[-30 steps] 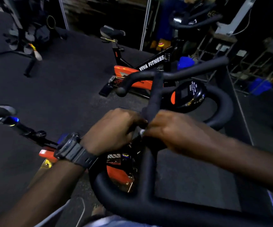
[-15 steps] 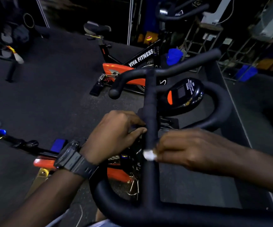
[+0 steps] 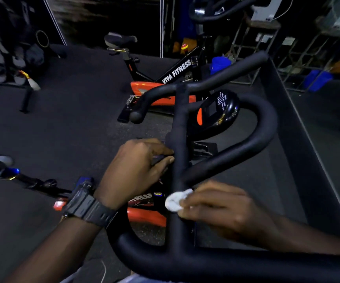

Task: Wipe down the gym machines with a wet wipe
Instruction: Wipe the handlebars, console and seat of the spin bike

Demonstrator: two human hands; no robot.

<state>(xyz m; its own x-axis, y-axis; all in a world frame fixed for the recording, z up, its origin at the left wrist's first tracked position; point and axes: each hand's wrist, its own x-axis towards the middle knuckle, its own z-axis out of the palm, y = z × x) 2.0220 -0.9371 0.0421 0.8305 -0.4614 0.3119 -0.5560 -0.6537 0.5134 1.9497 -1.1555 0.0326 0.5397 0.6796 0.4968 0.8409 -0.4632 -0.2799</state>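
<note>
The task is under way on one exercise bike, at the centre bar [image 3: 178, 139] of its black handlebar [image 3: 252, 144]. The right hand [image 3: 222, 209] pinches a bunched white wet wipe [image 3: 175, 201] in its fingertips and presses it against the right side of the centre bar, near the bar's lower end. The left hand [image 3: 138, 170] grips the same bar higher up, fingers curled against its left side — a bracing hold.

Status, as a judgement: the wipe stroke covers the centre bar only. Nothing visible shows whether the outer loops, the forward horns or the round console [image 3: 216, 113] have been wiped; no wet sheen can be read in this dim light. The second bike [image 3: 165, 78], marked VIVA FITNESS, stands well apart on the floor with no hand on it, and further machines at the top of the view likely remain.

Change from the earlier views: the right hand and wipe have travelled down the centre bar toward the person — from just beside the left hand to well below it. The left hand has held its place.
</note>
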